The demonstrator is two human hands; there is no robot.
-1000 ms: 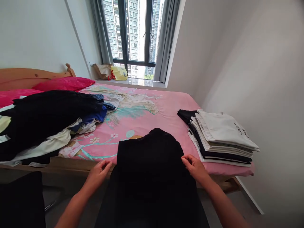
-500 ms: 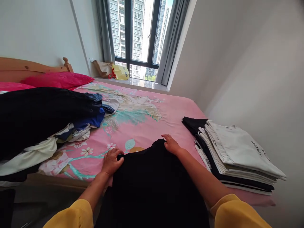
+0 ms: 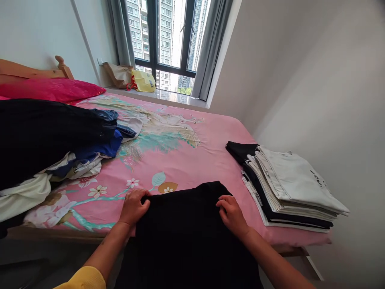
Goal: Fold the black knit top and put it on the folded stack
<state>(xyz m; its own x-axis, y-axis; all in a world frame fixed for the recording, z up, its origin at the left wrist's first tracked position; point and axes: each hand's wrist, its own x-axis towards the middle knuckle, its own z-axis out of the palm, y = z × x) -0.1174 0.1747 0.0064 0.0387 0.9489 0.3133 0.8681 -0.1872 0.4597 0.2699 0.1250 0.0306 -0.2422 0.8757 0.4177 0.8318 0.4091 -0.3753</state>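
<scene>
A black garment [image 3: 186,235] lies over the near edge of the pink floral bedsheet [image 3: 192,160] and hangs down toward me. My left hand [image 3: 134,207] grips its upper left edge, with the fingers curled over the cloth. My right hand [image 3: 232,215] pinches the black fabric further right, just below the top edge. A yellow sleeve [image 3: 84,279] shows at the bottom left. The garment's lower part is out of view.
A neat stack of folded white and black clothes [image 3: 288,186] sits to the right, near a white wall [image 3: 331,100]. A heaped pile of dark and blue clothes [image 3: 45,136] lies at left. A red pillow [image 3: 51,89] and paper bags [image 3: 143,81] are beyond.
The black garment has dropped from raised to lying lower across the bed edge. My right hand has moved from its top edge down and inward. The view has shifted slightly.
</scene>
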